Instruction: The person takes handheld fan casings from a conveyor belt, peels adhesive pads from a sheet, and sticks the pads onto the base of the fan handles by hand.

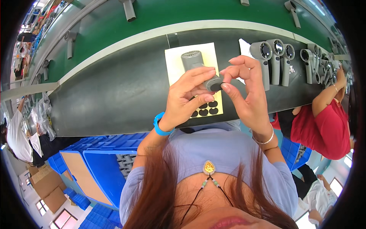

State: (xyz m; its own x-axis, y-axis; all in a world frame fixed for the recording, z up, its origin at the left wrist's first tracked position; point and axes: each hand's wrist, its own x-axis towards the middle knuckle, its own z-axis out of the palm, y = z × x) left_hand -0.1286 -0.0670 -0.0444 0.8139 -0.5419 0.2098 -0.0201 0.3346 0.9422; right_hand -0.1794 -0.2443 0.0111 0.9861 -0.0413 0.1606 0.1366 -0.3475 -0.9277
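My left hand (190,89) is wrapped round the handle of a grey handheld fan (192,59), whose vented head points away from me. The handle's end faces me and bears a black oval sticker (215,87). At that end the thumb and forefinger of my right hand (247,82) pinch the sticker's edge, while its other fingers curl above. Whether the sticker lies fully flat is too small to tell. Beneath the fan, on the black bench, is a yellow sheet (173,57) with several black oval stickers (204,112) on its near part.
Several grey fans (275,57) lie to the right by a white sheet (244,46), with more beyond (314,61). A green conveyor (171,15) runs behind the bench. Co-workers in red (324,126) and white (19,137) sit at either side. Blue crates (103,168) stand at lower left.
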